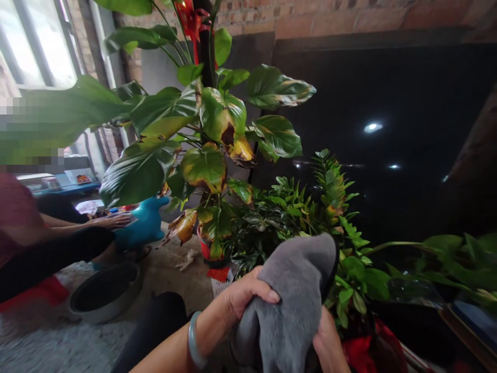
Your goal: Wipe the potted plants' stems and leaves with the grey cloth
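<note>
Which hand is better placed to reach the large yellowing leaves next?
Probably the left hand: it grips the gray fabric in plain view and sits nearer the yellowing leaves. The right hand is farther off and partly hidden by the fabric.

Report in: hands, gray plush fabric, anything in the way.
Left hand gripping gray plush fabric. Right hand at the fabric's right side, partly hidden. Leafy plants beyond, none covering the fabric.

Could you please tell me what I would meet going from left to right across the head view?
Gray basin → red pot → gray cloth → bright reflection on the dark panel.
</note>
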`<state>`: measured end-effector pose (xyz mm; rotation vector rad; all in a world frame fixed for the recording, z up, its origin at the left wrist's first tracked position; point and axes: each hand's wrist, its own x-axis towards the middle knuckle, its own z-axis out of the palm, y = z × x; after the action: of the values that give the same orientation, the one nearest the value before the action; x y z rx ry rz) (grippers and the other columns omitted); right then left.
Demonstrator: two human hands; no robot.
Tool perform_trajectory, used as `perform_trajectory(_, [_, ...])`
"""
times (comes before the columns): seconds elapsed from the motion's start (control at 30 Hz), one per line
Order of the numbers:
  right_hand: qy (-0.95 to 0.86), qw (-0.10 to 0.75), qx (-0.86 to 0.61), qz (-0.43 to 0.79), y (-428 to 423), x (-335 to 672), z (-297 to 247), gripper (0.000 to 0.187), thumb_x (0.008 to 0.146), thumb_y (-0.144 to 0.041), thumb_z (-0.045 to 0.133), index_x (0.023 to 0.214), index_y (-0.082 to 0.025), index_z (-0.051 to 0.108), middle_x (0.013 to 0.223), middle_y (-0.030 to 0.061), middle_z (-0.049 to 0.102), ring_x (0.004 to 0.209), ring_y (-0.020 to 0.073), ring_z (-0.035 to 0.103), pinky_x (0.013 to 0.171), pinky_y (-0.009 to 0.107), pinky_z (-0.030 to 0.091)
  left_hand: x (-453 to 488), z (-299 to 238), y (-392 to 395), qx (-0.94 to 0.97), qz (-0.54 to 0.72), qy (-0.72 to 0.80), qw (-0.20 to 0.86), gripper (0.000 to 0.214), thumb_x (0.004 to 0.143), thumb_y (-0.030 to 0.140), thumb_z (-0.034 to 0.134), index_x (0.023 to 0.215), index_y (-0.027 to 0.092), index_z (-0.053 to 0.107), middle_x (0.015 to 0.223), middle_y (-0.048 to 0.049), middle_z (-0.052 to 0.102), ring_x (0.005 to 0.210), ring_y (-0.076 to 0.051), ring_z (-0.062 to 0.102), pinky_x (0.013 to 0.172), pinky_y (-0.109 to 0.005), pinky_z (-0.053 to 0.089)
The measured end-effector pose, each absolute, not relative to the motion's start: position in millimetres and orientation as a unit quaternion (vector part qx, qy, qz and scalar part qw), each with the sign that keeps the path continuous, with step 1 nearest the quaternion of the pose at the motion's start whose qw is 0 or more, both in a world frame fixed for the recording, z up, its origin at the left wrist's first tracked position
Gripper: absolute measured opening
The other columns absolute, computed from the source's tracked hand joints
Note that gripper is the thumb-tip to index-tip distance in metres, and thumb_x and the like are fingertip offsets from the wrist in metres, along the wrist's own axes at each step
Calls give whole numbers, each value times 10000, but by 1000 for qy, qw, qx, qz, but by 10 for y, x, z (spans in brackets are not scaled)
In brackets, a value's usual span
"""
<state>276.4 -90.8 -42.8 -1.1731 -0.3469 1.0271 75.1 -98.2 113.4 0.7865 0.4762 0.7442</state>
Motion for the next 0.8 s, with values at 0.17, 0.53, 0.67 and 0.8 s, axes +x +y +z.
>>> perform_trajectory(0.17, [-111,704,-536,452,-931,2740,-281,313,458,-371,755,725,-227,678,728,-5,735,829,238,670,717,331,526,690,903,-878,308,354,316,824,324,445,124,591,760,167,650,619,-23,689,578,-206,618,647,-360,502])
perform_trajectory(0.53, [-109,695,-549,452,-919,2753,-331,265,485,-348,743,693,-199,676,731,21,732,893,259,663,703,332,522,668,992,-989,399,338,279,806,252,421,108,624,662,171,664,600,-16,668,585,-196,616,605,-290,481])
perform_trajectory(0.67, [-101,705,-541,447,-934,2730,-255,244,444,-327,734,659,-226,680,700,-7,730,857,228,660,698,295,516,699,1065,-871,366,397,309,783,271,432,117,587,686,193,646,607,11,666,571,-180,598,597,-287,481])
perform_trajectory(0.8, [-97,701,-533,464,-955,2731,-229,267,460,-346,743,683,-212,685,695,4,733,795,246,672,690,341,525,691,700,-946,350,366,411,758,273,432,128,612,693,194,658,574,4,664,534,-192,588,558,-301,474])
